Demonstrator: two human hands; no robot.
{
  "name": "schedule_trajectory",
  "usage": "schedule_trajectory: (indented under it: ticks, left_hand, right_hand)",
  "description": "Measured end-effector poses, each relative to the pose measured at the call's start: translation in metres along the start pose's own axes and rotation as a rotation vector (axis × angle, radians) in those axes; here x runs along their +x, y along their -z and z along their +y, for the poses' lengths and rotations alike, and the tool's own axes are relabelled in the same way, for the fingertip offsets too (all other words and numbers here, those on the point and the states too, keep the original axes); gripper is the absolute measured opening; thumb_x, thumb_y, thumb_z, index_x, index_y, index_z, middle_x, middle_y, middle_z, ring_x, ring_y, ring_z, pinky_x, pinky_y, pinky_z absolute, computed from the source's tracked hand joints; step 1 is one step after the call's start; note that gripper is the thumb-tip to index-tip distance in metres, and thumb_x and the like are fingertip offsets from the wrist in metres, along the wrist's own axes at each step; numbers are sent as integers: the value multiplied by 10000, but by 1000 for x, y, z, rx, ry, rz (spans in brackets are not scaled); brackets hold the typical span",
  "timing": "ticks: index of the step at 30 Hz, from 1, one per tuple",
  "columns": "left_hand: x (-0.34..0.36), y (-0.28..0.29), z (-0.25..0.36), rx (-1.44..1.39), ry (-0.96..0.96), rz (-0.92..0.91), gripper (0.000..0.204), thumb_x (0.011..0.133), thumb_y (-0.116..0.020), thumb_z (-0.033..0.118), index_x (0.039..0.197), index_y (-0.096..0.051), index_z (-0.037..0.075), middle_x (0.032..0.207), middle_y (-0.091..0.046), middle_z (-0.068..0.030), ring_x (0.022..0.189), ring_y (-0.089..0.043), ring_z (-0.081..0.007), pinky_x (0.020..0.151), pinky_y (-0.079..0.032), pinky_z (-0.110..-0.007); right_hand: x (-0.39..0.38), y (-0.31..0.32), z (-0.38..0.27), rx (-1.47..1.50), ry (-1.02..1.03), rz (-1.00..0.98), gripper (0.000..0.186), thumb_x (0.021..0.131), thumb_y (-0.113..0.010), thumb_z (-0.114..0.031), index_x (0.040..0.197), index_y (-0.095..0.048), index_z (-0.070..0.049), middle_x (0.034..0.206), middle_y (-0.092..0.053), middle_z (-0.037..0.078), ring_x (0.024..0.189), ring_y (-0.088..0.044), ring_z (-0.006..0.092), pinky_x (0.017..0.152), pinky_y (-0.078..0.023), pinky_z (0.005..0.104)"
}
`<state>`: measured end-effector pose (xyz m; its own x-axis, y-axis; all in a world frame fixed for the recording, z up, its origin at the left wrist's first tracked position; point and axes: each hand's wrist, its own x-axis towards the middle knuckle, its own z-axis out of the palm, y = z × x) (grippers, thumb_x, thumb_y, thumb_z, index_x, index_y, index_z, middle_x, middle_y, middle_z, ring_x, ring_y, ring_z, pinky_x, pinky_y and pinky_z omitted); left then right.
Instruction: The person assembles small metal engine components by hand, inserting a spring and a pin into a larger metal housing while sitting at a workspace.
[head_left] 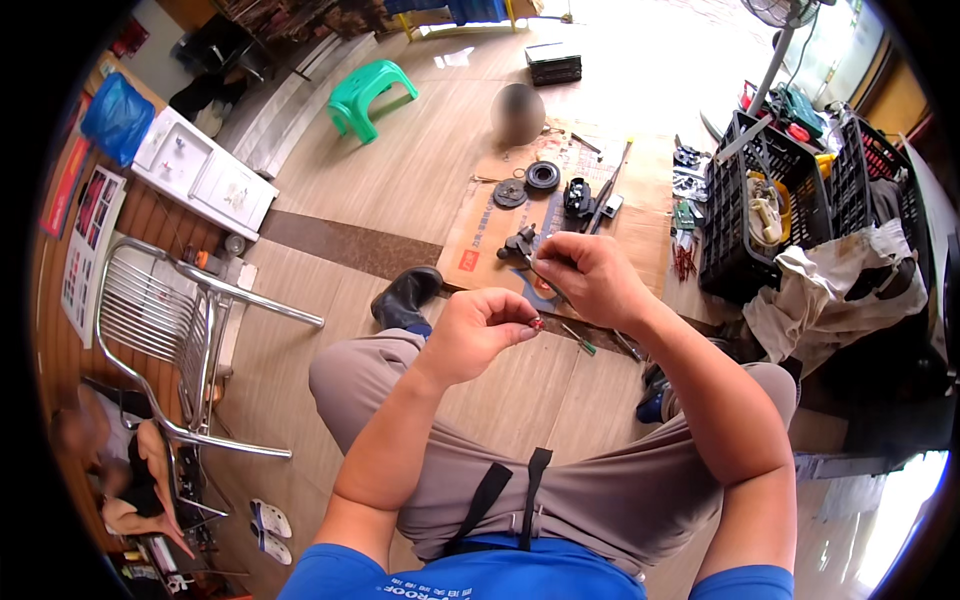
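As hands [478, 335] pinch sm. items [537, 324], blk crates [733, 245] crowd R. side.

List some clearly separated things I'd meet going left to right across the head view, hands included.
Blue plastic bag, white clogs, green plastic stool, bare left hand, bare right hand, black lattice-walled plastic crate.
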<state>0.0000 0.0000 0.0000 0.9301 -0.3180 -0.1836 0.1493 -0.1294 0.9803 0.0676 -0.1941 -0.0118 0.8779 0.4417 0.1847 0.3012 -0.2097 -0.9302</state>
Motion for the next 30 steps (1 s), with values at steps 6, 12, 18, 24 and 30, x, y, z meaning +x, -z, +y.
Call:
schedule_trajectory:
  ticks: [6, 12, 18, 24, 30]
  left_hand:
    - [1, 7, -6, -296, -67, 7, 113, 840, -642, -48, 950, -634, -29, 857, -673, -73, 760, -633, -134, 696, -511, -254]
    - [10, 14, -10, -582, -168, 276, 91, 863, -645, 0, 954, -644, -4, 853, -660, -44, 729, -612, -112, 660, -489, -228]
    - [13, 17, -13, -485, -125, 491, 113, 861, -647, -4, 972, -629, 4, 859, -668, -63, 722, -616, -114, 661, -501, -224]
    - [18, 15, -21, -92, -171, 595, 75, 870, -653, 22, 936, -657, -11, 851, -683, -36, 751, -609, -61, 658, -483, -207]
    - [8, 6, -11, 297, -93, 379, 84, 841, -650, -33, 925, -660, -28, 852, -678, -41, 772, -614, -75, 714, -500, -217]
  right_hand:
    - [-7, -7, 24, 113, -137, -68, 196, 882, -631, -162, 893, -638, 33, 644, -568, 77, 598, -493, 112, 563, -435, 290]
    - [-21, -16, 17, 157, -191, -5, 130, 872, -640, -117, 864, -626, 12, 626, -532, 43, 592, -496, 117, 550, -419, 297]
    - [-28, -19, -17, -130, 51, -45, 91, 850, -631, -115, 837, -608, -28, 730, -595, 152, 713, -599, 343, 637, -476, 392]
    - [-28, -19, -41, -270, 220, -5, 65, 846, -630, -89, 854, -587, -42, 759, -604, 143, 715, -605, 341, 626, -477, 383]
    - [-12, -6, -41, -390, 275, 36, 130, 882, -580, -175, 848, -572, -49, 782, -602, 144, 768, -608, 341, 667, -477, 428]
